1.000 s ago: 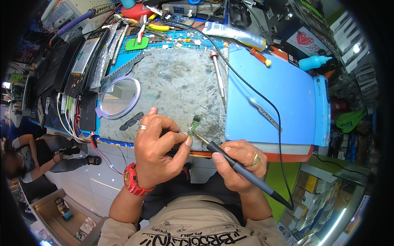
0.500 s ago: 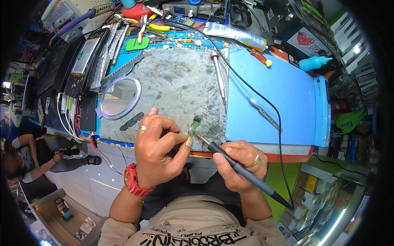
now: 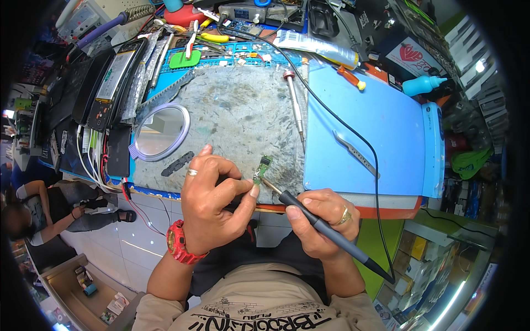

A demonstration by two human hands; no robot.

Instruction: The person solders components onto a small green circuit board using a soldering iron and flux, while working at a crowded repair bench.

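Observation:
Between thumb and forefinger, my left hand [image 3: 216, 192] pinches a small green circuit board [image 3: 264, 165] near the front edge of the grey mat [image 3: 237, 105]. My right hand [image 3: 323, 220] is wrapped round the dark handle of a soldering iron [image 3: 326, 229]. Its metal tip meets the lower part of the board, close to my left fingertips; whether it touches is too small to tell. From the iron's rear end a black cable [image 3: 377, 220] loops up across the bench. A dark narrow strip [image 3: 178, 164] lies on the mat left of my left hand.
A round purple-rimmed magnifier [image 3: 185, 132] rests on the mat's left. Beyond the board lies a slim screwdriver [image 3: 295, 105]. Tweezers [image 3: 356, 153] lie on the blue pad [image 3: 353, 105] at right. Stacked phones [image 3: 113, 77] crowd the left; tools and a tube [image 3: 317, 48] line the back. Another person [image 3: 49, 207] sits at far left.

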